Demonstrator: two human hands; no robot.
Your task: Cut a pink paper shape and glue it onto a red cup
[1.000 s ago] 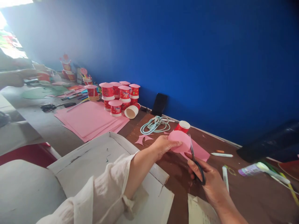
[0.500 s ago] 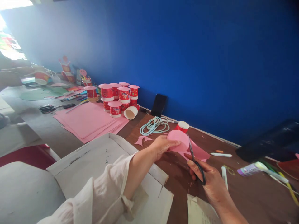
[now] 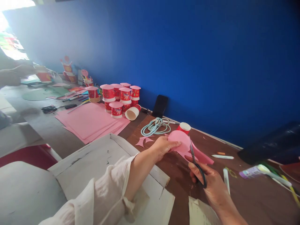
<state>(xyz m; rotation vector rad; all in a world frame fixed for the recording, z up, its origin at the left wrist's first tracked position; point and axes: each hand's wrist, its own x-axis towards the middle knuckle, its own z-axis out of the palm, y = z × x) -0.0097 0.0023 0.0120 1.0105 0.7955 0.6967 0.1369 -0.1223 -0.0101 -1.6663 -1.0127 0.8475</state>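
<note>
My left hand [image 3: 164, 146] pinches a piece of pink paper [image 3: 179, 141] with a rounded, partly cut-out circle, held above the brown table [image 3: 253, 200]. My right hand [image 3: 206, 181] grips black-handled scissors [image 3: 195, 162], whose blades sit in the paper along the circle's right edge. A pink offcut flap [image 3: 202, 157] hangs to the right of the blades. A red paper cup [image 3: 184, 127] stands just behind the paper.
An open white cardboard box [image 3: 105, 162] lies under my left forearm. Pink sheets [image 3: 90, 120], a cluster of red cups with pink lids [image 3: 120, 95], a coiled pale-green cable [image 3: 156, 125], a phone [image 3: 160, 105], pens [image 3: 222, 157] and a second pair of scissors [image 3: 55, 107] lie about. Another person's hand [image 3: 14, 75] works at far left.
The scissors have advanced a little along the circle's edge and the pink offcut flap has swung further right. The other person's hand at far left has shifted.
</note>
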